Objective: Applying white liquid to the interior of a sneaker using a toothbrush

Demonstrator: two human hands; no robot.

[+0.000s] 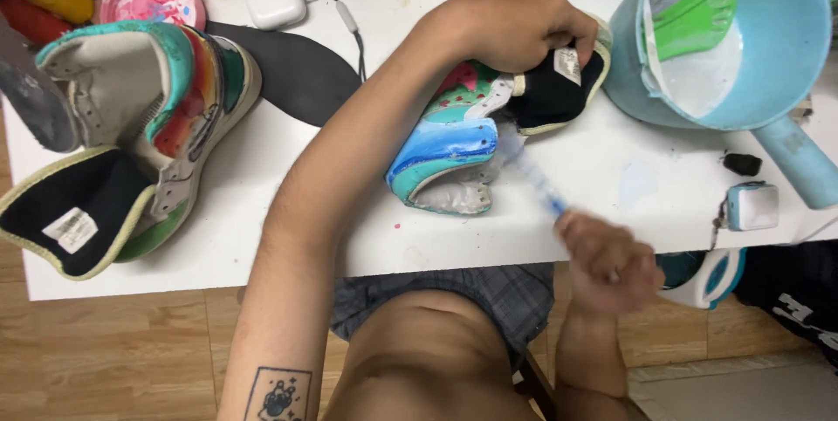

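- Left hand (515, 27) is pressing down on the painted high-top sneaker with blue, teal and pink panels (463, 137), fingers curled shut over the upper near its black tongue.
- The sneaker is lying on its side at the front middle of the white table (262, 238), heel end under the palm, blue-and-teal part pointing toward the table's near edge.
- Right hand (611, 260) is closing into a fist around the thin blue-handled brush (537, 181); the hand is motion-blurred.
- The brush tip is meeting the sneaker's blue panel; whether bristles are touching is unclear through the blur.
- A pale grey-white patch is showing on the sneaker's lowest part.
- A second painted high-top sneaker in green, red and white (148, 116) is lying well apart at the left.
- A light-blue plastic scoop holding whitish liquid (742, 37) is standing just right of the held sneaker.
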